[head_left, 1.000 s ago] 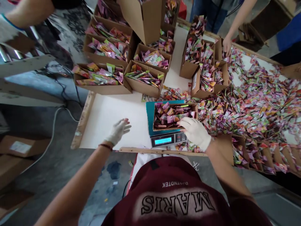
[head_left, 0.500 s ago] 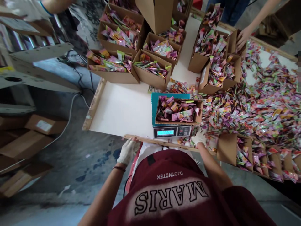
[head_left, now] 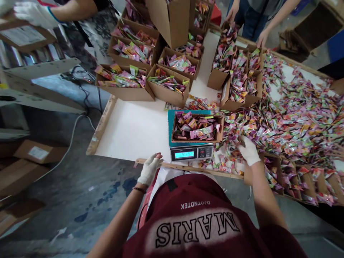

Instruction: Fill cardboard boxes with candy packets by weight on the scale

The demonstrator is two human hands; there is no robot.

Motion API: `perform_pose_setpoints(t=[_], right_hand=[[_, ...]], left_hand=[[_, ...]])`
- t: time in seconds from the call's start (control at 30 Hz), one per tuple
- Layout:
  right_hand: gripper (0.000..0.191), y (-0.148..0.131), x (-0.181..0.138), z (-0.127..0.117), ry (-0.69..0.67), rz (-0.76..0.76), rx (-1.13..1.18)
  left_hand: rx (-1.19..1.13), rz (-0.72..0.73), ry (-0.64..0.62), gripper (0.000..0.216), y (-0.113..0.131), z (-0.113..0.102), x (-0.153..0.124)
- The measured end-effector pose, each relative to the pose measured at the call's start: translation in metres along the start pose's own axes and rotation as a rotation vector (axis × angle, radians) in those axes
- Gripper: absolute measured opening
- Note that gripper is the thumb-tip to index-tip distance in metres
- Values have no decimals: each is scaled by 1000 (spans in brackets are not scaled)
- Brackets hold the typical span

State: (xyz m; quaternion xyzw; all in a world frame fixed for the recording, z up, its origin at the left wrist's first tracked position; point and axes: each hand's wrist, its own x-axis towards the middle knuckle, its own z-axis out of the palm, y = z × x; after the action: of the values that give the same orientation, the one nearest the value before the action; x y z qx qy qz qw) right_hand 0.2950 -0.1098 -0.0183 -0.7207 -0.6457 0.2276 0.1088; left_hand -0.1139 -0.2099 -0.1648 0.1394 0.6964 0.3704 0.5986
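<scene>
My left hand (head_left: 150, 168), in a white glove with bare fingertips, is at the wooden front edge of the table, fingers loosely apart and holding nothing. My right hand (head_left: 249, 150), also gloved, reaches over the loose pile of small candy packets (head_left: 292, 122), its fingers stretched out at the packets. Nothing shows in its grasp. Between the hands stands a digital scale (head_left: 190, 153) with a teal top and a lit display. An open cardboard box (head_left: 219, 133) filled with packets sits on the scale.
Filled boxes (head_left: 126, 94) stand at the back left, and more (head_left: 231, 104) behind the scale to the right. A row of filled boxes (head_left: 292, 181) lines the front right edge. Co-workers stand at the far side, one with a gloved hand (head_left: 36, 15) on a closed carton.
My right hand has moved from beside the scale rightward onto the packet pile. My left hand stays by the table edge. The co-worker's hands at the back right have shifted, and the view has turned slightly.
</scene>
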Motion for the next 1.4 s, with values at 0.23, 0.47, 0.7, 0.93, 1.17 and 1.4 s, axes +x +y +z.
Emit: perform_pose_setpoints(t=[0.23,0.47,0.7,0.93,1.17,1.4], right_hand=[[29,-81,33,23,3,-538,27],[30,-158,58,73,-275,-347,-331],[8,-123,52,46,1,-501,452],[26,-62,0,-44,227,-187,442],[34,-29,-4,-55,295,-231,-21],[32,-86,55,38,166,-419,-126]], left_hand=[[23,135,-73,81,33,20,4],[36,177,-59,81,28,13,-12],[11,146,-18,82,16,4,-15],[29,156,-69,82,29,15,-6],[30,230,-96,78,70,24,-1],[29,420,-131,70,123,43,-9]])
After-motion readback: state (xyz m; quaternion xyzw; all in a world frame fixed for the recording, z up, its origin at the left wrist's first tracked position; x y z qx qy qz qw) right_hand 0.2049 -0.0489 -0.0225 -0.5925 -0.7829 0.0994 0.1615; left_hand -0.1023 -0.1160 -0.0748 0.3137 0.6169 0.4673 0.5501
